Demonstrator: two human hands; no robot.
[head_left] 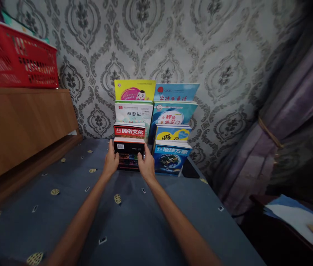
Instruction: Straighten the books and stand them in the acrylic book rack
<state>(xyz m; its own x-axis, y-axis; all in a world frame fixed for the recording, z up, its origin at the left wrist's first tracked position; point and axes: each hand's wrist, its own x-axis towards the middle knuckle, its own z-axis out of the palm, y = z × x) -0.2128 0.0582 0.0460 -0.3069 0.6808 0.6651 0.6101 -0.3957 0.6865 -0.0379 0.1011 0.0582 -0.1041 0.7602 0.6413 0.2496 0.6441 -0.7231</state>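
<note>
Both my hands grip a black book (128, 148) with a white barcode label, at the front of the left row of upright books. My left hand (111, 160) clasps its left edge, thumb on the cover. On the right edge, my right hand (147, 162) holds it the same way. Directly behind stand a red book (129, 131), a white book (133, 112) and a yellow book (135, 89). Beside this row, a blue book with a globe (170, 159) fronts a second row, with a yellow-and-blue book (171, 133) and two light-blue books (175, 111) behind it.
Dark blue patterned cloth (134, 225) covers the surface under the books. A wooden cabinet (26, 129) with a red plastic basket (17, 55) stands at left. Patterned wallpaper rises behind. At right are a tied purple curtain (253, 159) and a dark stand holding a blue-and-white item (298, 218).
</note>
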